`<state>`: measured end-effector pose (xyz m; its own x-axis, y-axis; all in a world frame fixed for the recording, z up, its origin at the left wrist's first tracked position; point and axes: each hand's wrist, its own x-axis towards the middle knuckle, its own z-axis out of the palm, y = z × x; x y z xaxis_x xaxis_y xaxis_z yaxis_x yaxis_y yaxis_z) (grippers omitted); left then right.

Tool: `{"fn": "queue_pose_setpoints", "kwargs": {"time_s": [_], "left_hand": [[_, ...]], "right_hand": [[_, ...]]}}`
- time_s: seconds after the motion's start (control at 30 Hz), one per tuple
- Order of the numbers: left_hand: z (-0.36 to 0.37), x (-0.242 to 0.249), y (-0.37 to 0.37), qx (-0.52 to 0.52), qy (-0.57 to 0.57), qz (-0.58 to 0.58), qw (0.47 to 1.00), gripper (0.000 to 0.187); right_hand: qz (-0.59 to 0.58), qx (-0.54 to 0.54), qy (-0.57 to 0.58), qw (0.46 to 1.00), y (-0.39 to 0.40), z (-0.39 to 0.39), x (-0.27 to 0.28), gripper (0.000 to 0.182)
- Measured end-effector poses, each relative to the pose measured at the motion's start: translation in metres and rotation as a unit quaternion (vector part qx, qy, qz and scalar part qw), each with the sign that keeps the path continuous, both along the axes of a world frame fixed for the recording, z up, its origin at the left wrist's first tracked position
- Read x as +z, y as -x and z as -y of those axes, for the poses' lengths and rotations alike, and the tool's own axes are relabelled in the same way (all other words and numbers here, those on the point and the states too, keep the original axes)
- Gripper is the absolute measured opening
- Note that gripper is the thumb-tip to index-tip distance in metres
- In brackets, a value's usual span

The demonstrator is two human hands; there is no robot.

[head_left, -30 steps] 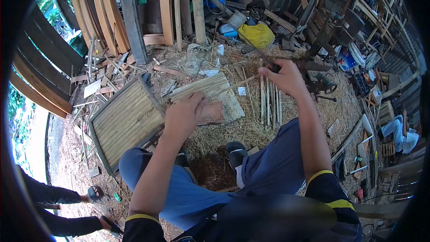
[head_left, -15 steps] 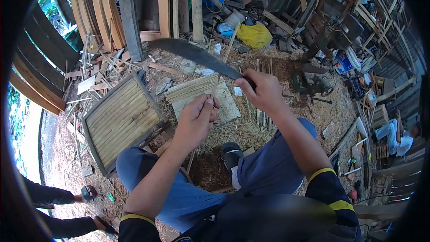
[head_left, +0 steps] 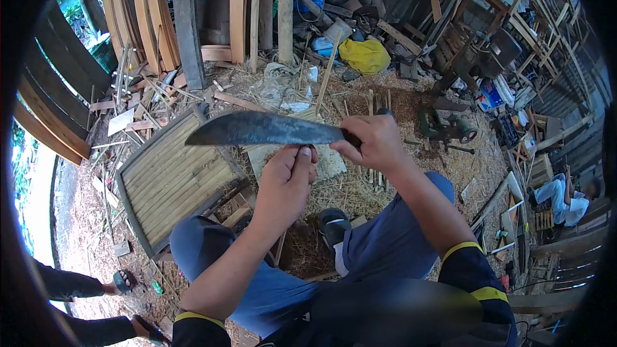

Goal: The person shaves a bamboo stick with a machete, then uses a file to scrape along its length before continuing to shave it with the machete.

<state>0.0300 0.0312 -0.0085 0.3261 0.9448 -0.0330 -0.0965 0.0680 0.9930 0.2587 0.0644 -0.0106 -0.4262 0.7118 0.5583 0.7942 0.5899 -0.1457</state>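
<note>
A large curved machete (head_left: pixel 263 130) lies nearly level across my view, its tip to the left. My right hand (head_left: pixel 374 142) is closed round its dark handle. Just below the blade, my left hand (head_left: pixel 288 177) is closed in a pinch, thumb uppermost, on a thin bamboo strip. The blade now covers most of that strip. Beyond my left hand, a pale board (head_left: pixel 331 162) rests on the ground. The bundle of thin strips on it is largely hidden behind the machete.
A framed bamboo-slat panel (head_left: pixel 177 180) stands to the left. A green metal vise (head_left: pixel 447 127) sits at the right. Wood shavings cover the ground, with a yellow sack (head_left: pixel 365 56) and planks at the back. One person's legs (head_left: pixel 80 283) are at lower left; another person (head_left: pixel 565 199) sits far right.
The machete has swung down and turned from a slant to nearly level, now covering the strip above my left hand. My right hand has lowered slightly; my left hand stays closed in nearly the same place.
</note>
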Motion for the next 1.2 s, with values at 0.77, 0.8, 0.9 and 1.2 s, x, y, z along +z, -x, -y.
{"fn": "queue_pose_setpoints", "kwargs": {"time_s": [0.77,0.8,0.9,1.2], "left_hand": [[0.008,0.003,0.001,-0.038,0.051,0.014,0.998,0.023],[0.009,0.006,0.002,-0.040,0.059,0.013,0.997,0.023],[0.011,0.004,0.002,-0.050,0.064,0.014,0.997,0.023],[0.017,0.006,0.009,-0.069,0.075,0.011,0.995,0.023]], "right_hand": [[-0.032,-0.006,-0.036,0.999,-0.020,-0.019,-0.004,0.042],[-0.071,-0.059,-0.022,0.995,-0.026,-0.024,-0.007,0.042],[-0.091,-0.080,-0.022,0.992,-0.031,-0.028,-0.009,0.041],[-0.132,-0.074,-0.003,0.988,-0.042,-0.026,-0.005,0.048]]}}
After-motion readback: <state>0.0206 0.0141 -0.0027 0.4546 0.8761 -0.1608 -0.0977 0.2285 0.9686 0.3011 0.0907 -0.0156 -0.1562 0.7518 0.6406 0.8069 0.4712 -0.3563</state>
